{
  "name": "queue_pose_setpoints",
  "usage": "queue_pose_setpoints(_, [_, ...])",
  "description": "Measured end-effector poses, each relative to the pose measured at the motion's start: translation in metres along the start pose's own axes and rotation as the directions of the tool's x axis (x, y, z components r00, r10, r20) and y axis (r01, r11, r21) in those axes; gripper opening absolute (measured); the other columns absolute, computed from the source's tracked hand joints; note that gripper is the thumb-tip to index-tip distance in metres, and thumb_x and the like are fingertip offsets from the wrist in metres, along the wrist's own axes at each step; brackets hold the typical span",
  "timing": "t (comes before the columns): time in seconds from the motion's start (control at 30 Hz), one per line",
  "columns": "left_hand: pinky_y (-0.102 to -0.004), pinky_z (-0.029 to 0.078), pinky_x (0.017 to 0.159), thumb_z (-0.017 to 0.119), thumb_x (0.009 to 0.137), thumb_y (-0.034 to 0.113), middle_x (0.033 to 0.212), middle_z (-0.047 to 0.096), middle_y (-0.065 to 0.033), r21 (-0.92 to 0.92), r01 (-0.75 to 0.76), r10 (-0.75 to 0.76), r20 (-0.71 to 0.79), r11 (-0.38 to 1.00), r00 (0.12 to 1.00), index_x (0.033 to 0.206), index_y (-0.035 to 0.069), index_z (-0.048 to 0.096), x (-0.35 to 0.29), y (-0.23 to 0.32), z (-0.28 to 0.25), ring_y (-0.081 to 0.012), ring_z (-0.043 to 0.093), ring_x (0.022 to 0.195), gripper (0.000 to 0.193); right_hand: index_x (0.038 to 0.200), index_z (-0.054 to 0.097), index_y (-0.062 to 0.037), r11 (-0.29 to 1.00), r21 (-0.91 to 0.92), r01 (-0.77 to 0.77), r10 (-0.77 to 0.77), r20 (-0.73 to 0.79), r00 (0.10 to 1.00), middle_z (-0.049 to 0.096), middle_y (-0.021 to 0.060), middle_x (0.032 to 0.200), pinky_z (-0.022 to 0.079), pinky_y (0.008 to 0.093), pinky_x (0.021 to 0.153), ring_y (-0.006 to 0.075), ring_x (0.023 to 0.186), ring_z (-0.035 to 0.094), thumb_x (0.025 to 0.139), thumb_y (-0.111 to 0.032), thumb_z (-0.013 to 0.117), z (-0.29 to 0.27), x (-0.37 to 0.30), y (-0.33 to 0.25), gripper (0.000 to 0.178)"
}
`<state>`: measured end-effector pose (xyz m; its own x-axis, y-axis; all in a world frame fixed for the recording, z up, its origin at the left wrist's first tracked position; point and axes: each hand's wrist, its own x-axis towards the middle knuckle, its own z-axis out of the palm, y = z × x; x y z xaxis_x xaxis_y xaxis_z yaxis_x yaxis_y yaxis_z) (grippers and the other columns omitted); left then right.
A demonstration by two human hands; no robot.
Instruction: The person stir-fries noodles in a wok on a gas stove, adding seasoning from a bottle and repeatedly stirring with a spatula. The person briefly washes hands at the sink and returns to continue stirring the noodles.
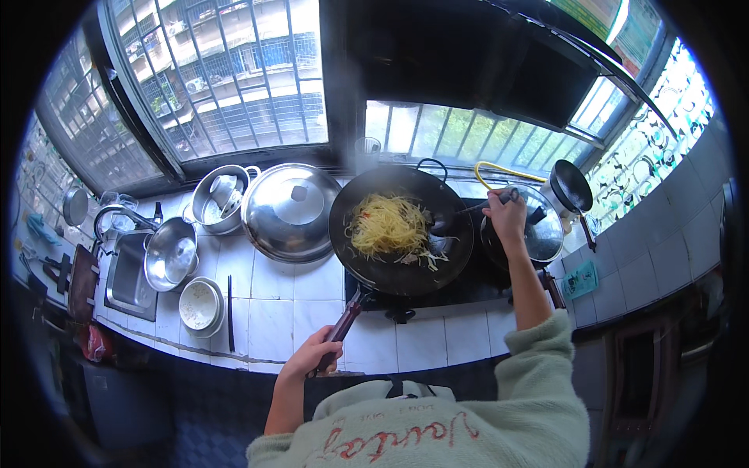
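A large dark wok (pixel 421 277) sits over the stove, with pale yellow shredded food (pixel 384 226), perhaps potato, heaped left of its middle. A few paler and darker bits lie at the heap's right edge. My left hand (pixel 312 351) is wrapped round the wok's dark reddish-brown handle near the counter's front edge. Above the wok's right rim, my right hand (pixel 507 212) grips the handle of a spatula (pixel 443 223), whose dark blade rests inside the wok beside the shreds. Faint steam hangs above the wok.
Left of the wok stand a big domed lid (pixel 269 204), a steel pot (pixel 209 204), a steel basin (pixel 170 257), stacked bowls (pixel 200 306) and chopsticks (pixel 230 312). A sink (pixel 129 277) lies farther left. A lidded pan (pixel 550 234) and a small saucepan (pixel 572 187) stand right.
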<state>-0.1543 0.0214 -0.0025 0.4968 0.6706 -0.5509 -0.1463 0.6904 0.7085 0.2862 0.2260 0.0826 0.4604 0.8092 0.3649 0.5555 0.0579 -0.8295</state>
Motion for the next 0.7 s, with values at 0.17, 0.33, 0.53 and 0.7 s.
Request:
queue_pose_setpoints(0.17, [-0.0245,0.038,0.037,0.063,0.091,0.014,0.077,0.055,-0.0057,-0.028,-0.005,0.005,-0.002,1.0,1.0,0.128,0.005,0.041,-0.003,0.002,0.001,-0.0127,0.052,0.048,0.044,0.108,0.067,0.0064,0.68,0.541,-0.495,0.332,0.375,0.865,0.071,0.0133,0.099,0.063,0.0271,0.07,0.0209,0.073,0.073,0.092,-0.001,0.065,0.047,0.01,0.05,0.018])
queue_pose_setpoints(0.33, [-0.0242,0.039,0.037,0.062,0.091,0.014,0.078,0.055,-0.0061,-0.012,0.004,-0.005,-0.008,1.0,1.0,0.126,0.005,0.042,-0.003,0.002,-0.002,-0.013,0.053,0.048,0.041,0.104,0.071,0.0064,0.829,0.472,-0.299,-0.043,0.587,0.809,0.072,0.0122,0.098,0.061,0.0274,0.08,0.0203,0.084,0.073,0.091,0.0,0.067,0.008,0.002,0.012,0.015])
queue_pose_setpoints(0.53, [-0.0249,0.04,0.039,0.062,0.091,0.015,0.076,0.053,-0.0045,0.026,-0.005,0.005,-0.024,1.0,1.0,0.125,0.006,0.044,-0.002,0.0,-0.002,-0.0119,0.053,0.049,0.039,0.101,0.074,0.0038,0.925,0.374,0.073,-0.267,0.499,0.825,0.073,0.0103,0.095,0.058,0.0272,0.081,0.0164,0.087,0.071,0.09,0.002,0.068,-0.028,0.016,-0.017,0.013])
queue_pose_setpoints(0.7, [-0.025,0.04,0.04,0.062,0.091,0.015,0.077,0.054,-0.0051,-0.007,-0.008,0.009,0.024,1.0,1.0,0.125,0.006,0.044,-0.002,0.001,-0.003,-0.0123,0.053,0.049,0.039,0.101,0.075,0.0023,0.904,0.426,0.024,-0.202,0.377,0.904,0.074,0.0089,0.092,0.057,0.0258,0.078,0.0144,0.085,0.07,0.09,-0.001,0.071,0.041,0.047,-0.004,0.012])
